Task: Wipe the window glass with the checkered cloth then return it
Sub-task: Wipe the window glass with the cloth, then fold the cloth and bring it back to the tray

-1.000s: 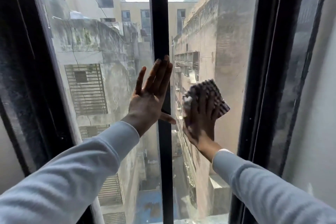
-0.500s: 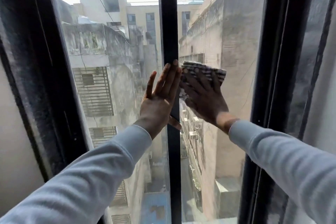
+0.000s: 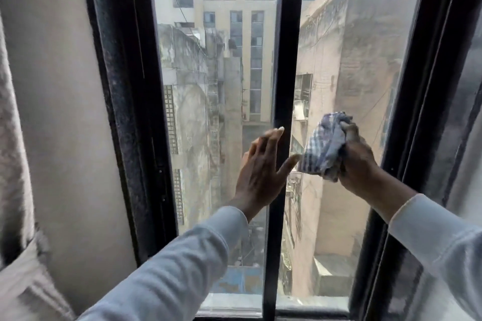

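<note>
The window has two glass panes, a left pane (image 3: 208, 86) and a right pane (image 3: 347, 65), split by a black middle bar (image 3: 283, 60). My left hand (image 3: 263, 167) is spread flat, its fingers on the left pane and against the bar, holding nothing. My right hand (image 3: 357, 164) grips the blue-and-white checkered cloth (image 3: 323, 148), which is bunched into a wad. The wad is in front of the right pane just right of the bar; whether it touches the glass I cannot tell.
A thick black frame (image 3: 125, 112) runs down the left side and another (image 3: 427, 112) down the right. A pale wall (image 3: 52, 86) and a light curtain (image 3: 13, 164) lie to the left. The sill (image 3: 234, 305) is at the bottom. Buildings show outside.
The view has pulled back and tilted down, showing the whole window. My right hand moved from flat wiping near the bar to clutching the bunched cloth lower and further right. Left hand stays by the bar.
</note>
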The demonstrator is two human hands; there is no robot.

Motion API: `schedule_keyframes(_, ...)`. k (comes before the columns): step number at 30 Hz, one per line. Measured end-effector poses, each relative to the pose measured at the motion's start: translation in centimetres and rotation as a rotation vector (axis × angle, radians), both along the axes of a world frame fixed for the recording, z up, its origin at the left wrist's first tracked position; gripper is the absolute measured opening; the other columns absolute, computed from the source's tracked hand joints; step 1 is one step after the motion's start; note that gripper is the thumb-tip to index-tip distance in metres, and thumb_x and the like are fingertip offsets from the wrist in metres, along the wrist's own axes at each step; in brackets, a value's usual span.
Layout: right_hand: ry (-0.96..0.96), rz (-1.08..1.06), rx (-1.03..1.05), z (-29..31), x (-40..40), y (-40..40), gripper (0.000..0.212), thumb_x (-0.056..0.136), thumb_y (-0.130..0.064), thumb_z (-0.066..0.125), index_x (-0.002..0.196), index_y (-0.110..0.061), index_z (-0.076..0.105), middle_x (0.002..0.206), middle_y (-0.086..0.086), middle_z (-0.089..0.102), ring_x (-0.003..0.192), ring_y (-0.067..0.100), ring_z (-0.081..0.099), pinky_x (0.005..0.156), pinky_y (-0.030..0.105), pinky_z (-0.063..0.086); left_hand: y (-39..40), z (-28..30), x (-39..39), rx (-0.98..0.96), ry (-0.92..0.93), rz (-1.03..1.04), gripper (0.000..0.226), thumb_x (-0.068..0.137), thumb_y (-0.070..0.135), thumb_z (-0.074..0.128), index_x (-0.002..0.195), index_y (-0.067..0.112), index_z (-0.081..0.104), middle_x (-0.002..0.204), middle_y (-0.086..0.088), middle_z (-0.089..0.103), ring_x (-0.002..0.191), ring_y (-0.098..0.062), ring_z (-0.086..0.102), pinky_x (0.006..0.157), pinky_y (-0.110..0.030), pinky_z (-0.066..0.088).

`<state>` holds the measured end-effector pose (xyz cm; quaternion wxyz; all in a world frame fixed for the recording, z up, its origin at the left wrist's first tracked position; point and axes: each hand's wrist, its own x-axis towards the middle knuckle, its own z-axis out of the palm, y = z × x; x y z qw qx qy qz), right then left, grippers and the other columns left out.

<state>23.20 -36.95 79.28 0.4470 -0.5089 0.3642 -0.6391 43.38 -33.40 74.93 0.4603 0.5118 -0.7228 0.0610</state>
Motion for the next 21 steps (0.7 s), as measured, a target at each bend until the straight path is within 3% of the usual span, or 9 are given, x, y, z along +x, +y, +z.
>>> schedule_keyframes(3,-0.206,0.331,0.102,-0.1,2.0,3.3,0.037,0.118,-0.023,0.035,0.106,-0.026,0.070,0.073,-0.012,0.083,0.064,0.006,0.081,0.052,0.026,0.065,3.7,-0.9,-0.2,0.304,0.633,-0.303,0.098,0.070,0.105,0.041,0.140,0.040,0.063,0.128,0.008,0.077,0.120,-0.009,0.072,0.103,-0.048,0.058)
schedule_keyframes(5,-0.204,0.475,0.135,-0.3,4.4,4.4,0.052,0.118,-0.030,0.032,0.101,-0.021,0.080,0.085,-0.001,0.085,0.076,0.015,0.082,0.061,0.031,0.067,5.2,-0.1,1.3,0.437,0.816,-0.396,0.073,0.072,0.101,0.047,0.104,0.045,0.081,0.104,0.013,0.086,0.101,-0.005,0.078,0.091,-0.042,0.057)
schedule_keyframes(7,-0.201,0.618,0.098,0.0,7.5,5.6,0.044,0.113,-0.037,0.039,0.125,-0.008,0.070,0.116,0.014,0.076,0.104,0.028,0.074,0.091,0.042,0.061,6.1,0.9,3.6,0.471,0.873,-0.367,0.048,0.096,0.074,0.056,0.103,0.035,0.083,0.109,0.005,0.086,0.106,-0.015,0.078,0.092,-0.044,0.058)
schedule_keyframes(9,-0.183,0.650,0.133,-0.6,9.9,6.0,0.053,0.105,-0.030,0.051,0.147,0.001,0.056,0.140,0.026,0.066,0.124,0.039,0.065,0.109,0.051,0.054,6.8,1.5,6.2,0.457,0.878,-0.372,0.029,0.101,0.050,0.066,0.109,0.028,0.082,0.111,-0.001,0.085,0.104,-0.016,0.078,0.087,-0.038,0.063)
schedule_keyframes(11,-0.146,0.585,0.155,-1.8,11.1,6.1,0.056,0.099,-0.024,0.055,0.149,0.001,0.057,0.144,0.028,0.067,0.128,0.043,0.066,0.108,0.053,0.059,7.6,2.3,8.7,0.470,0.848,-0.378,0.021,0.100,0.039,0.070,0.111,0.024,0.081,0.110,-0.002,0.085,0.101,-0.016,0.079,0.083,-0.034,0.065)
schedule_keyframes(13,-0.099,0.431,0.150,-3.1,11.3,6.4,0.053,0.098,-0.022,0.055,0.144,0.004,0.059,0.138,0.033,0.070,0.128,0.050,0.067,0.106,0.057,0.060,8.5,2.1,10.8,0.528,0.832,-0.358,0.021,0.102,0.031,0.068,0.117,0.021,0.079,0.113,-0.003,0.085,0.106,-0.020,0.079,0.090,-0.040,0.064)
schedule_keyframes(15,-0.153,0.315,0.214,-5.9,10.6,7.2,0.049,0.102,-0.019,0.053,0.143,0.006,0.059,0.141,0.037,0.066,0.128,0.051,0.068,0.110,0.061,0.057,9.2,0.2,12.0,0.598,0.825,-0.360,0.020,0.104,0.023,0.066,0.121,0.017,0.076,0.111,-0.001,0.085,0.101,-0.017,0.080,0.082,-0.035,0.065)
schedule_keyframes(18,-0.215,0.204,0.299,-13.1,8.2,10.9,0.027,0.106,-0.012,0.058,0.126,-0.005,0.076,0.127,0.029,0.078,0.108,0.036,0.079,0.095,0.053,0.067,10.8,-5.7,11.4,0.658,0.830,-0.366,0.014,0.105,0.012,0.066,0.115,0.011,0.075,0.100,-0.001,0.085,0.082,-0.011,0.080,0.067,-0.024,0.065)
schedule_keyframes(21,-0.205,-0.020,0.465,-21.8,4.6,16.2,0.016,0.101,-0.013,0.074,0.115,-0.009,0.081,0.117,0.021,0.084,0.104,0.036,0.083,0.087,0.051,0.070,12.1,-13.8,8.1,0.833,0.836,-0.433,0.013,0.103,0.002,0.065,0.110,0.003,0.076,0.093,-0.009,0.084,0.073,-0.013,0.079,0.062,-0.025,0.064)
